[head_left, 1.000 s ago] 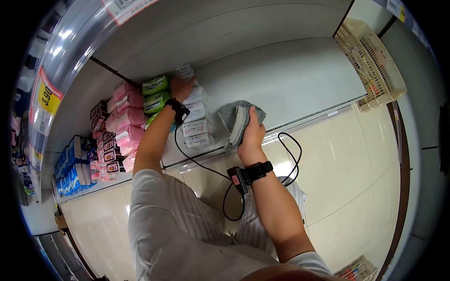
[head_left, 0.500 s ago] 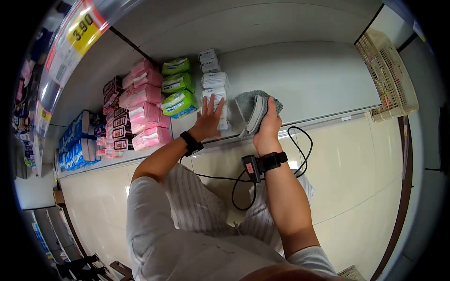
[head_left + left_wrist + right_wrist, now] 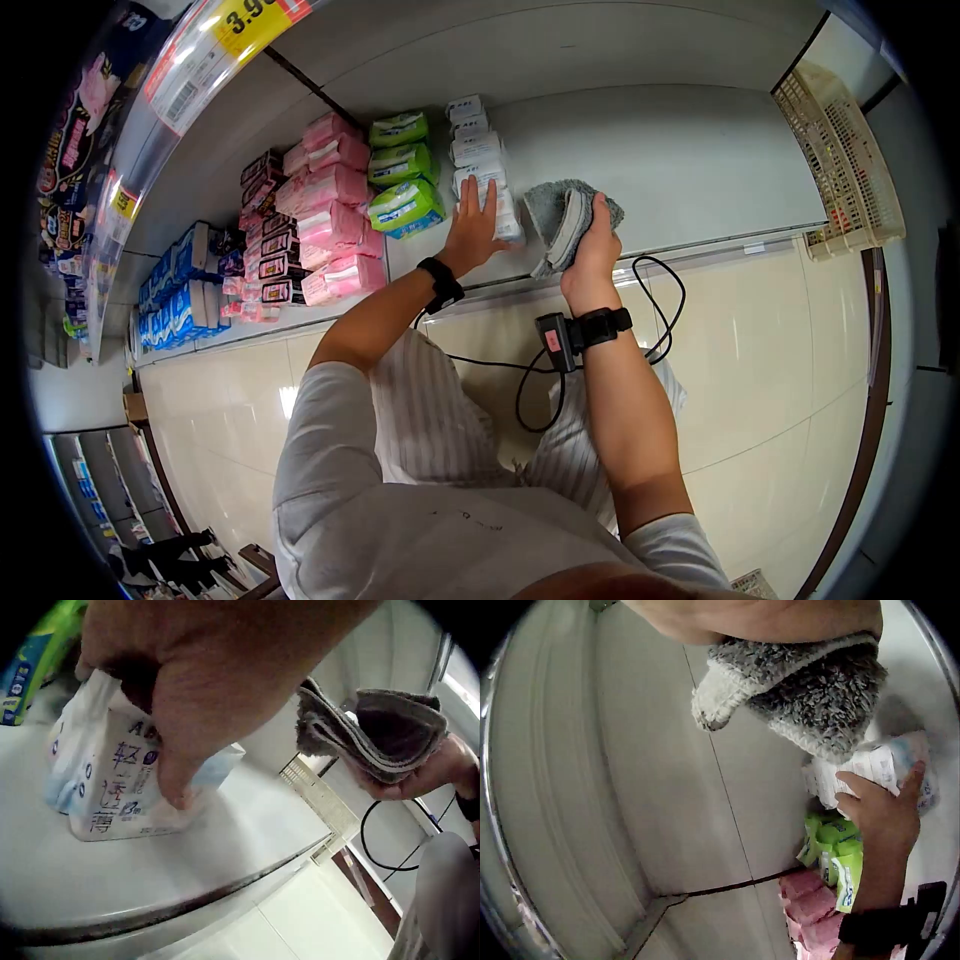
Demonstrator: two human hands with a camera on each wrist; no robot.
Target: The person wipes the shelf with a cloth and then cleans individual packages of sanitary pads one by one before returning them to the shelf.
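My left hand [image 3: 470, 237] lies with fingers spread on the near end of a row of white packs [image 3: 476, 148] lettered ABC. In the left wrist view its thumb rests against the side of the nearest white pack [image 3: 120, 784], which stands on the shelf. My right hand [image 3: 596, 250] grips a folded grey fluffy cloth [image 3: 546, 208] just right of that row, over the shelf's front edge. The right wrist view shows the cloth's shaggy pile [image 3: 825, 697] hanging below the hand.
Green packs [image 3: 405, 208], pink packs [image 3: 335, 230] and blue packs [image 3: 190, 310] stand in rows to the left. A cream plastic basket [image 3: 850, 160] is at the shelf's right end. A black cable [image 3: 683, 300] loops below the right wrist. A price-tag rail [image 3: 180, 95] crosses the upper left.
My left hand has come from the back of the white row to its near end, where the packs now stand closer in line. The right hand keeps hold of the cloth.
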